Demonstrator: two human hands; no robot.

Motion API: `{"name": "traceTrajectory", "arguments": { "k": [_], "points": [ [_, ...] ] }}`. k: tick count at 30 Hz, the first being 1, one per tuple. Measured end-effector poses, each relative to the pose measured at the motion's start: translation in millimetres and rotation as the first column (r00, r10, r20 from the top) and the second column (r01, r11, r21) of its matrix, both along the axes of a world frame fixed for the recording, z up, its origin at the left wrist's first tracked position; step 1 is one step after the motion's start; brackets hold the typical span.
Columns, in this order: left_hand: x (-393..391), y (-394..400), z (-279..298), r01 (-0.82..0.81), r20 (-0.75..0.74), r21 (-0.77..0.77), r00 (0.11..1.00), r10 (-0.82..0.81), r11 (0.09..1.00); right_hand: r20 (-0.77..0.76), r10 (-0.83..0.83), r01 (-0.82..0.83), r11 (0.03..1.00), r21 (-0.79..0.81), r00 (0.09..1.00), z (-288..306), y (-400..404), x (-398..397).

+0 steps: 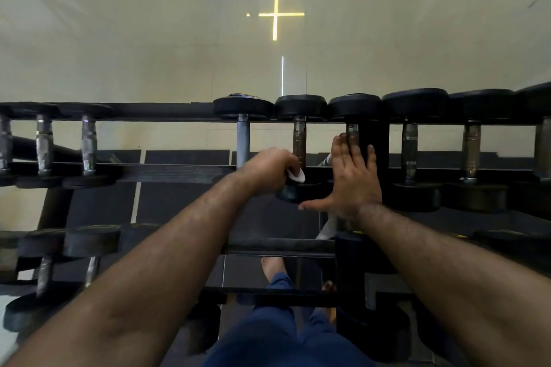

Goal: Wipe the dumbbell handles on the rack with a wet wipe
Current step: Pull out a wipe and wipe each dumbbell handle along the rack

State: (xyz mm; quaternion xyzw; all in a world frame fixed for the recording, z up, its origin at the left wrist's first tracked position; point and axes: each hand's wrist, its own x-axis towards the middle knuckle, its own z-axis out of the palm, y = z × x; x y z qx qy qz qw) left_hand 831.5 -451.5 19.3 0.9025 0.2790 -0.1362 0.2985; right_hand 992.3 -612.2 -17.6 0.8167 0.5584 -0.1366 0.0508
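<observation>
A black rack (167,171) holds a row of black dumbbells with metal handles on its top tier. My left hand (269,168) grips a white wet wipe (298,176) at the near end of one brownish dumbbell handle (299,140), just above that dumbbell's front head (298,192). My right hand (353,176) lies flat with straight fingers over the neighbouring dumbbell, its fingertips at that handle (352,129), most of which it hides.
More dumbbells sit to the right (410,146) and far left (89,144) on the top tier, and a plain steel handle (243,140) stands left of my left hand. A lower tier (277,244) holds more dumbbells. A mirror behind reflects a lit cross (275,14).
</observation>
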Motion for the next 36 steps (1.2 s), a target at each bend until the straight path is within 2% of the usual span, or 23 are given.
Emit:
{"name": "traceTrajectory", "arguments": {
  "k": [2, 4, 6, 7, 8, 10, 13, 15, 19, 21, 23, 25, 29, 33, 34, 36],
  "points": [
    [-13, 4, 11, -0.25, 0.181, -0.02, 0.951, 0.25, 0.968, -0.021, 0.032, -0.031, 0.998, 0.052, 0.999, 2, -1, -2],
    [-27, 10, 22, -0.538, 0.371, -0.073, 0.767, 0.524, 0.84, -0.042, 0.15, -0.142, 0.979, 0.145, 0.988, 7, 1, -13],
    [-40, 17, 28, -0.718, 0.468, -0.121, 0.568, 0.677, 0.686, -0.028, 0.333, -0.325, 0.933, 0.153, 0.942, 17, 14, -36],
    [-47, 20, 29, -0.767, 0.5, -0.136, 0.493, 0.712, 0.627, -0.053, 0.389, -0.384, 0.919, 0.083, 0.92, 22, 26, -50],
    [-53, 22, 30, -0.798, 0.525, -0.154, 0.434, 0.732, 0.583, -0.108, 0.379, -0.383, 0.924, -0.015, 0.919, 27, 40, -64],
    [-62, 25, 32, -0.822, 0.549, -0.179, 0.373, 0.748, 0.541, -0.132, 0.261, -0.283, 0.938, -0.2, 0.956, 33, 66, -88],
    [-67, 24, 37, -0.807, 0.573, -0.152, 0.399, 0.716, 0.571, -0.028, 0.217, -0.208, 0.887, -0.413, 0.976, 30, 89, -107],
    [-69, 22, 39, -0.792, 0.575, -0.151, 0.417, 0.704, 0.592, 0.021, 0.212, -0.181, 0.876, -0.447, 0.977, 26, 91, -112],
    [-73, 17, 36, -0.772, 0.574, -0.146, 0.443, 0.689, 0.618, -0.028, 0.154, -0.156, 0.959, -0.238, 0.988, 18, 76, -102],
    [-75, 16, 32, -0.763, 0.562, -0.162, 0.45, 0.694, 0.626, -0.145, 0.134, -0.149, 0.984, -0.098, 0.98, 8, 55, -82],
    [-76, 16, 29, -0.759, 0.56, -0.193, 0.435, 0.705, 0.622, -0.348, 0.069, -0.054, 0.997, 0.054, 0.935, -1, 30, -60],
    [-74, 17, 27, -0.751, 0.548, -0.201, 0.446, 0.707, 0.629, -0.427, 0.041, 0.038, 0.984, 0.176, 0.903, -7, 11, -51],
    [-58, 10, 26, -0.728, 0.519, -0.216, 0.479, 0.708, 0.651, -0.371, 0.025, 0.073, 0.967, 0.246, 0.928, -9, 0, -57],
    [-32, 1, 21, -0.66, 0.51, -0.168, 0.578, 0.637, 0.733, -0.263, 0.157, -0.091, 0.965, 0.246, 0.952, 4, 5, -34],
    [-26, 0, 19, -0.639, 0.513, -0.148, 0.603, 0.61, 0.755, -0.215, 0.147, -0.088, 0.962, 0.259, 0.966, 8, 5, -24],
    [-14, -3, 11, -0.605, 0.529, -0.088, 0.645, 0.552, 0.792, -0.151, -0.014, 0.057, 0.958, 0.281, 0.988, 15, 4, -4]
  ]
}}
